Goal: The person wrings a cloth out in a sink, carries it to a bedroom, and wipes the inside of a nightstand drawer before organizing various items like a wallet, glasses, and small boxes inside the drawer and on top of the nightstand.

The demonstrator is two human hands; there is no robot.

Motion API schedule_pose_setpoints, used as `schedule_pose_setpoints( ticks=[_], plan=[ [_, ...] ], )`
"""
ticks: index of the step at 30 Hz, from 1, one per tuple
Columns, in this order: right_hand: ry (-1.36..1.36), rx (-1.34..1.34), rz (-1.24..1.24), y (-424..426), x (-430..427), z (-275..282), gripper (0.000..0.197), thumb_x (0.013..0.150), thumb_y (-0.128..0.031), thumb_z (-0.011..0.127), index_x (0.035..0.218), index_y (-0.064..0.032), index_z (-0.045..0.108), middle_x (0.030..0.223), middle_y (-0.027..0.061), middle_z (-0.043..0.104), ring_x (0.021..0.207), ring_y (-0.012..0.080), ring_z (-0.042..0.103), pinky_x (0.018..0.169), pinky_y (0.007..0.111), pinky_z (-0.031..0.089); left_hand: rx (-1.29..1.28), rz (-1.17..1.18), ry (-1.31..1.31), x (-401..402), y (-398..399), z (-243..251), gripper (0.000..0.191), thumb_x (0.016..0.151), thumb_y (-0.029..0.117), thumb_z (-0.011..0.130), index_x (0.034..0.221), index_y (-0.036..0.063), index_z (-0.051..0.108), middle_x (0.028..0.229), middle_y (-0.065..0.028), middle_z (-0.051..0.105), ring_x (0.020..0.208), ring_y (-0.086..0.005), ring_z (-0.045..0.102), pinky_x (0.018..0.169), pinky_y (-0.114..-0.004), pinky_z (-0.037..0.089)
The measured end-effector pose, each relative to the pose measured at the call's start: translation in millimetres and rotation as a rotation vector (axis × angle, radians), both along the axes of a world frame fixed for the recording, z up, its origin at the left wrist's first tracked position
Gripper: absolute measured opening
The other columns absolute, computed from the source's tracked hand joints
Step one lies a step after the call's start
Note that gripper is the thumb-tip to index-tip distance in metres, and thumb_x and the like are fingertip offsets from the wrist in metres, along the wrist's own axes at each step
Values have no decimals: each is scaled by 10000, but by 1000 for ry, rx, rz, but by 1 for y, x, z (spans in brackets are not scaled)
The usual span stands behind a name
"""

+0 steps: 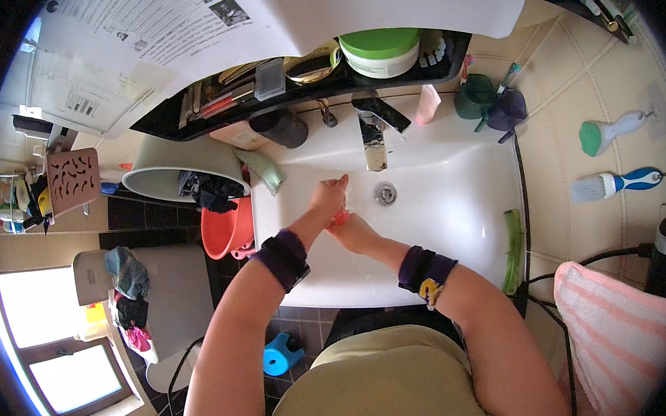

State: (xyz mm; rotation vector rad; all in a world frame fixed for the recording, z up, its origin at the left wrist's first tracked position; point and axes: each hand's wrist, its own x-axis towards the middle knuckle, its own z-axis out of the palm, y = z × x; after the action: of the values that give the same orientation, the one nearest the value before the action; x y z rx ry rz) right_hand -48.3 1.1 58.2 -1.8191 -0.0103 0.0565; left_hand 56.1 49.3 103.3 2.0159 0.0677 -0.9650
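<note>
Over the left half of a white sink basin (452,215), my two hands meet. My left hand (328,195) is curled, with its thumb up. From the right, my right hand (353,232) presses close against it. A small reddish thing (340,217) shows between them; what it is and which hand grips it cannot be told. Both wrists wear dark bands. Just right of the hands lies the metal drain (386,194), with the chrome faucet (374,142) behind it.
A black shelf (247,108) with a green-lidded tub (378,50) spans the back. A green comb (512,250) lies at the basin's right edge. Grey (141,167) and red (211,232) basins stand left. Brushes (614,184) and a striped towel (617,334) hang right.
</note>
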Motion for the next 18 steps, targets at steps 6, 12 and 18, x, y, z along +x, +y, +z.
schedule_pose_setpoints(
  ticks=[6,12,18],
  plan=[
    [101,-575,198,-1,3,0,262,897,-260,428,864,-59,594,774,154,642,741,362,621,657,468,482,274,-91,-348,4,2,-59,462,909,391,488,755,-14,646,733,-203,638,678,-327,624,652,-420,473],
    [577,-488,-88,13,-12,10,392,878,-418,440,893,-102,671,866,138,678,830,315,652,723,448,505,346,-288,-318,-18,5,-71,455,926,334,418,924,-61,644,930,-297,619,935,-431,595,821,-464,479],
    [626,-633,-168,47,-22,15,428,879,-445,424,834,-111,689,836,106,687,817,287,658,712,415,507,345,-476,-301,-25,25,-85,470,930,339,413,923,-76,634,954,-300,616,934,-435,597,822,-466,482]
  ],
)
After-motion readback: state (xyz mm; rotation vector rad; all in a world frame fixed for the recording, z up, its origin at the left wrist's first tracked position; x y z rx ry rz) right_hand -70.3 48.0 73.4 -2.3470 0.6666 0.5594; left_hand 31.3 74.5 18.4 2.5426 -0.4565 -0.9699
